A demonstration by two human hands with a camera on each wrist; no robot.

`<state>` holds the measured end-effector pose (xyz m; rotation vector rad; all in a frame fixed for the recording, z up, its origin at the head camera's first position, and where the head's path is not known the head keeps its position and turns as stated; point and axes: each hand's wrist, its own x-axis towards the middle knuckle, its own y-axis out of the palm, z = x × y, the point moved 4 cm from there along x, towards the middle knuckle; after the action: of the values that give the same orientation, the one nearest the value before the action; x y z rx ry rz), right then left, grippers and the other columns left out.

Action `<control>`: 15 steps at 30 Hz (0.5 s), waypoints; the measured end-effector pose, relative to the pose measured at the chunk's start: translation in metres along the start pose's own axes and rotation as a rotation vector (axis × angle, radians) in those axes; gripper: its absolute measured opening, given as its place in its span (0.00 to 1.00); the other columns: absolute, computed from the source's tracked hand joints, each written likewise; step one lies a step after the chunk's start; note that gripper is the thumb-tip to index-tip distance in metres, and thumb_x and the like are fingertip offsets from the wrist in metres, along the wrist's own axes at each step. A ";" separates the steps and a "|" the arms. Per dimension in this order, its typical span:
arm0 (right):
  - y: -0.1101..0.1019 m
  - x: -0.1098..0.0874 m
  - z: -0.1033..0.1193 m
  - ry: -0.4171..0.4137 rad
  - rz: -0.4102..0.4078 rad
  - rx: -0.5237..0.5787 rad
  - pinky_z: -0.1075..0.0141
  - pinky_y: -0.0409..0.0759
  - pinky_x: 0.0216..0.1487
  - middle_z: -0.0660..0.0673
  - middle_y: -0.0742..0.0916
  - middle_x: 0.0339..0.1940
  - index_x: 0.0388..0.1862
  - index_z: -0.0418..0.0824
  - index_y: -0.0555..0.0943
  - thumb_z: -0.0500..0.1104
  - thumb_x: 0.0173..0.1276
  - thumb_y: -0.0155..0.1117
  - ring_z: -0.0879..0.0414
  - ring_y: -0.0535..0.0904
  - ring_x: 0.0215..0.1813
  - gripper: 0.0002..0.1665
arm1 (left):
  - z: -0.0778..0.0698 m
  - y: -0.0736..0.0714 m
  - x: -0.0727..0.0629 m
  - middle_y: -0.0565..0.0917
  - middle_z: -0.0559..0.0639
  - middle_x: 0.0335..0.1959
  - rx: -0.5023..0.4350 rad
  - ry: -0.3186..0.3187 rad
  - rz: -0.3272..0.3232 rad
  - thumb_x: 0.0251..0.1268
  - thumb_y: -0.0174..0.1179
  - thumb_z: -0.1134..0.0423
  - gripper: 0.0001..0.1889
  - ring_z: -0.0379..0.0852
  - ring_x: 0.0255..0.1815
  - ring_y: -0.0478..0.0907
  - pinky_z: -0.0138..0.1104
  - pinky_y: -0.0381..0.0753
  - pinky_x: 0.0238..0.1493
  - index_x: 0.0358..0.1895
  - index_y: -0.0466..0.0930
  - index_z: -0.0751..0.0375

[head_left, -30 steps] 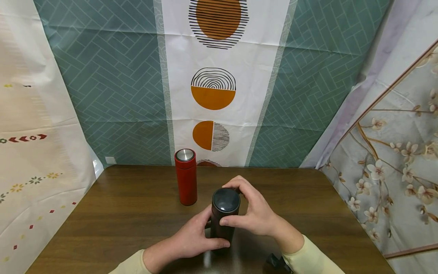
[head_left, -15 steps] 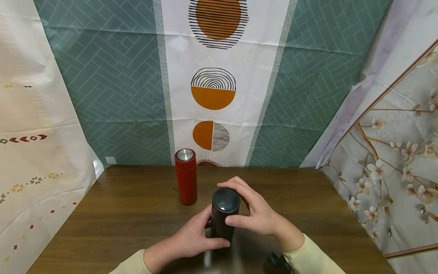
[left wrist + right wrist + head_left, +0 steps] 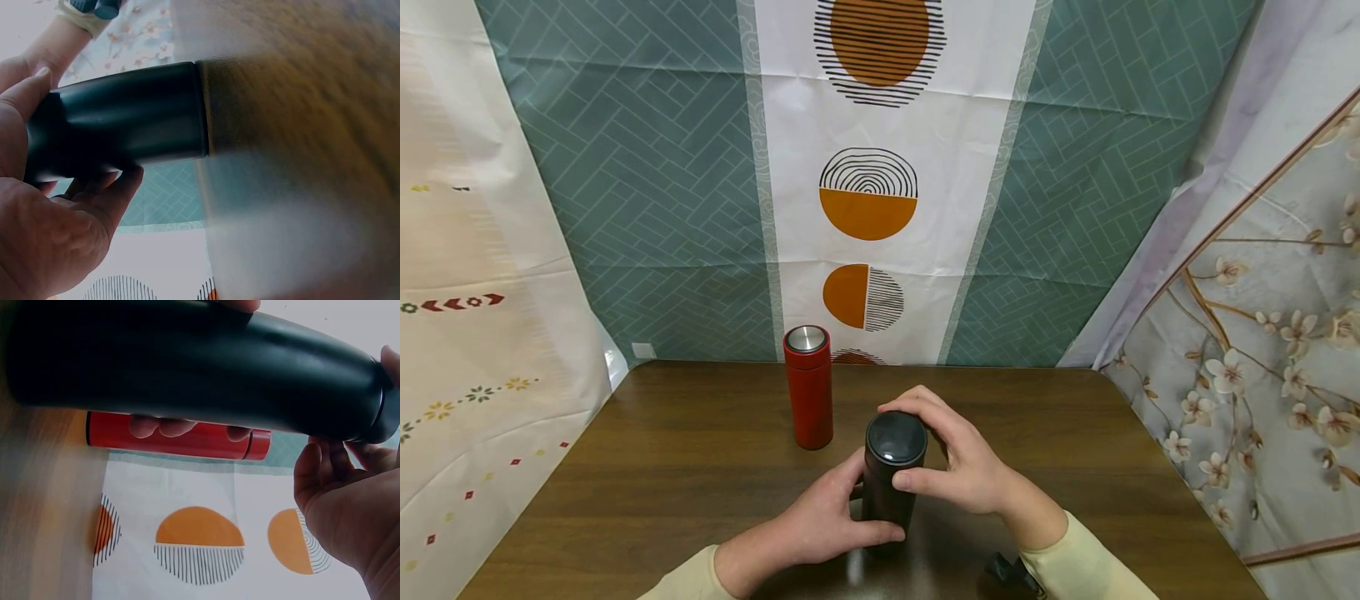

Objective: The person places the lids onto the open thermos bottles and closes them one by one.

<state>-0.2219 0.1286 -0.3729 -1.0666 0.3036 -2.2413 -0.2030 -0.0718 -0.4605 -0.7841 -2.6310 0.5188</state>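
A black thermos stands upright on the wooden table in front of me. My left hand grips its body low down, thumb across the front and fingers behind, as the left wrist view also shows around the dark cylinder. Up at the lid is my right hand, its thumb at the front right and its forefinger reaching round the back. In the right wrist view that hand curls its thumb and fingers about the lid end. The lid appears seated on the body; the fingertips behind it are partly hidden.
A red thermos with a silver-topped lid stands behind and left of the black one. The wooden table ends at a hanging patterned cloth. A black device sits at my right wrist.
My right thumb has slid right across the thermos's front and the forefinger has reached farther left behind the lid. My left hand and both thermoses have stayed put.
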 end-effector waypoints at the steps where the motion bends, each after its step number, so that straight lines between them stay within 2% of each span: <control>1: 0.000 0.000 0.000 0.003 -0.004 -0.004 0.55 0.80 0.69 0.42 0.82 0.64 0.76 0.40 0.78 0.38 0.68 0.80 0.46 0.80 0.64 0.39 | 0.000 0.000 0.000 0.80 0.35 0.73 -0.002 -0.002 0.002 0.66 0.82 0.44 0.44 0.43 0.71 0.80 0.48 0.80 0.72 0.80 0.66 0.25; 15: 0.001 -0.001 0.003 0.014 -0.065 -0.103 0.57 0.84 0.61 0.46 0.83 0.60 0.71 0.45 0.79 0.41 0.62 0.87 0.50 0.81 0.59 0.40 | 0.000 -0.001 0.000 0.79 0.34 0.74 -0.012 -0.008 0.012 0.66 0.82 0.45 0.45 0.43 0.72 0.79 0.49 0.79 0.73 0.82 0.65 0.25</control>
<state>-0.2191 0.1290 -0.3723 -1.1299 0.3995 -2.3134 -0.2035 -0.0721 -0.4604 -0.8032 -2.6410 0.5111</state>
